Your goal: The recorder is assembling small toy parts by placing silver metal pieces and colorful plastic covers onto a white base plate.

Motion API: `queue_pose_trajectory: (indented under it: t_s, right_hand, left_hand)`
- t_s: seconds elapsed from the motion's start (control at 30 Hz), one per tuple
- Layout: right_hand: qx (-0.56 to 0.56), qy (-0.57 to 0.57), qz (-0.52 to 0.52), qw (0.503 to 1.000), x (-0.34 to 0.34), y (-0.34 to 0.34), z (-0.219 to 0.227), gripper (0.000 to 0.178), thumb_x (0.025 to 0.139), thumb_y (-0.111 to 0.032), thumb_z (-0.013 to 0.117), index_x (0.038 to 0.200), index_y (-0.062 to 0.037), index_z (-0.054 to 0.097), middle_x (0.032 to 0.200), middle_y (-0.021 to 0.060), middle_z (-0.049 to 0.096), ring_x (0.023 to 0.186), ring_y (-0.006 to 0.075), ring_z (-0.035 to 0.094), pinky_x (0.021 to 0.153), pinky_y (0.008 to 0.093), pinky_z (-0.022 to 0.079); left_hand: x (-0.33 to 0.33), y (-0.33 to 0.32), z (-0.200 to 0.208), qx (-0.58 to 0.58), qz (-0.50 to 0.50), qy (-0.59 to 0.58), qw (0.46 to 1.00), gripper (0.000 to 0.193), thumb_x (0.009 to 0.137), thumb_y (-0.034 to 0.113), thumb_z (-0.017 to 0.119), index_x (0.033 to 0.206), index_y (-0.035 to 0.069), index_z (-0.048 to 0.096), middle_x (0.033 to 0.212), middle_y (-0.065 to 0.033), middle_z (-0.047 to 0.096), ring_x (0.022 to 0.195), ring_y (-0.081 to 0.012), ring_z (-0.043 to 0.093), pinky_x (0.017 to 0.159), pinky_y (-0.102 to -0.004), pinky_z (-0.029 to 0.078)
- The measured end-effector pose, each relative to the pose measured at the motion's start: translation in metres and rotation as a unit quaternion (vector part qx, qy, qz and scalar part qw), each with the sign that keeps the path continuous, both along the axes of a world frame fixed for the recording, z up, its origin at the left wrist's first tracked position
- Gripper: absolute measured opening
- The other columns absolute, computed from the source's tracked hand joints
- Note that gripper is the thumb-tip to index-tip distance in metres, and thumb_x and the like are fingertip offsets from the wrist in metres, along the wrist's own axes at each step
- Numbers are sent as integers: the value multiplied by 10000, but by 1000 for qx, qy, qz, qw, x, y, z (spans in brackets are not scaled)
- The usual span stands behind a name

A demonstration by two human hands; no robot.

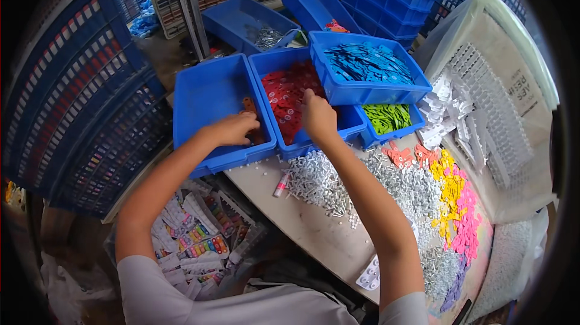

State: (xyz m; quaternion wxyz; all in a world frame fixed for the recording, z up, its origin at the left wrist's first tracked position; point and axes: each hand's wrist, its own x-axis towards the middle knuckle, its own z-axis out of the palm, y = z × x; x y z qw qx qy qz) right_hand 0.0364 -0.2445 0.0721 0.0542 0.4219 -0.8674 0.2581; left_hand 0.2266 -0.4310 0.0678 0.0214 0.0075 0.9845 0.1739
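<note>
My left hand (234, 130) reaches into the left blue bin (208, 77), its fingers curled down beside a few orange-brown plastic pieces (249, 105) along the bin's right wall. What is between those fingers is hidden. My right hand (318, 116) is over the middle blue bin (356, 124), closed, with its fingertips at a heap of flat red plastic pieces (284, 98). Whatever it grips is too small to make out. Overlapping the middle bin on the right, another blue bin (374, 92) holds flat blue pieces (365, 62).
Bright green pieces (386, 118) fill a bin under the blue-piece bin. Heaps of small metallic parts (320, 180), yellow pieces (450, 189) and pink pieces (465, 219) cover the table. A large sack (507, 95) with white plastic parts stands right; blue crates (78, 101) rise left.
</note>
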Motion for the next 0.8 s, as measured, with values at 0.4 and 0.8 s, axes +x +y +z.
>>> queue_pose_trajectory:
  t_s: [0.4,0.8]
  right_hand:
    - [-181,-157,72,968,60,205,55,98,944,-42,757,1006,21,714,857,70,708,776,118,654,752,279,514]
    - [-319,-366,-111,867,51,381,15,70,1016,-37,663,1061,-7,618,958,40,692,870,116,668,817,260,541]
  left_hand:
    - [15,-6,-18,-134,-97,48,985,173,864,212,763,950,69,717,951,-105,629,956,-329,686,780,-470,549]
    - [21,-26,-14,193,186,12,963,168,904,110,769,922,-57,765,777,-90,735,742,-135,656,716,-310,526]
